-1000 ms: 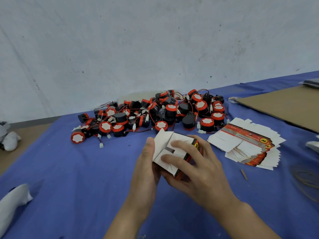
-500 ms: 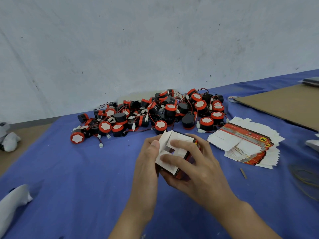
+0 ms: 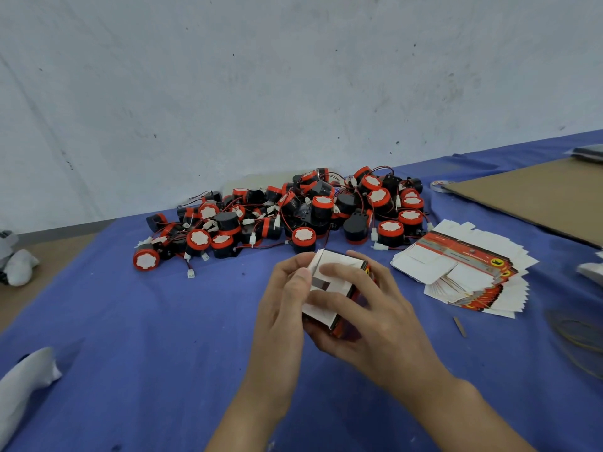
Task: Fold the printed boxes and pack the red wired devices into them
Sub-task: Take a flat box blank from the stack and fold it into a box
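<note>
As the white flap that stood up a second ago now lies nearly flat, I read the printed box (image 3: 331, 290) as having one end almost closed. Both hands have kept their places. The left hand (image 3: 284, 314) has its grip pinched on the left edge of the box, thumb pressing the flap down. The right hand (image 3: 378, 324) has its grip curled round the box from the right, with two fingers (image 3: 339, 269) laid across the white end. The box is held just above the middle of the worktop (image 3: 130, 353), a little towards the near edge.

For the task, I judge this means the box is being formed and not yet packed. The end needs tucking shut before a device can go in from the other side.

The red wired devices (image 3: 293, 216) lie heaped along the far edge, against the wall, untouched. The flat printed boxes (image 3: 466, 272) are fanned in a stack towards the right edge.

Much is hidden from me. The right palm covers the lower half of the box, so I cannot tell whether the opposite end is open. I cannot see inside it either, so whether it holds anything is unknown. A dark slot shows between the flaps, but whether the tab has caught there is unclear. The print on the box is too small to read. A cardboard sheet (image 3: 538, 197) is cut off at the far right corner, and a white bundle (image 3: 23, 383) at the left edge.
</note>
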Available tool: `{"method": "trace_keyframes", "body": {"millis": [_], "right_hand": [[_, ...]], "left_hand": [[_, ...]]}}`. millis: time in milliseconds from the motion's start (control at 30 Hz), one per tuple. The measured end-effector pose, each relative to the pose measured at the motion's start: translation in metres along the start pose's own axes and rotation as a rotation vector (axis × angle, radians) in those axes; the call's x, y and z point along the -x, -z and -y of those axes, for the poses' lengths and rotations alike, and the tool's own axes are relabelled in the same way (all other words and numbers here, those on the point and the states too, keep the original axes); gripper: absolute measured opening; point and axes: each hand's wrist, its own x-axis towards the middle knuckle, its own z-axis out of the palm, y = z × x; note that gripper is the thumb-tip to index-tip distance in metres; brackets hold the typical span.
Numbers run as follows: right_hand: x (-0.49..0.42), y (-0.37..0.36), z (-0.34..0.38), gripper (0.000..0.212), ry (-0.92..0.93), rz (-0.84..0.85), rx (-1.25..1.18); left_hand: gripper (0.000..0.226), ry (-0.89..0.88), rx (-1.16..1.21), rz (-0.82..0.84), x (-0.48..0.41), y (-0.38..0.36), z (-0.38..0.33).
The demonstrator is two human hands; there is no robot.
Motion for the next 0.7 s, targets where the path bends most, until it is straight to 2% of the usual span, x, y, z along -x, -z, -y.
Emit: {"method": "trace_keyframes", "body": {"millis": [167,367,567,700], "right_hand": [[0.0003,0.0015,0.0008,0.027,-0.031,0.034,0.03],[-0.0016,0.0035,0.0007,0.023,-0.022,0.046,-0.042],[-0.0013,0.0072,0.0011,0.031,-0.091,0.142,-0.046],[0.0014,0.0075,-0.0012,0.033,-0.104,0.13,-0.029]], "left_hand": [[0.034,0.015,0.003,-0.022,-0.0003,-0.0023,-0.0021],[0.027,0.021,-0.027,-0.055,0.0011,-0.0038,-0.0005],[0.029,-0.007,-0.036,-0.082,0.0007,-0.0048,-0.0022],[0.029,-0.029,-0.058,-0.063,-0.0005,-0.0054,-0.0045]]}}
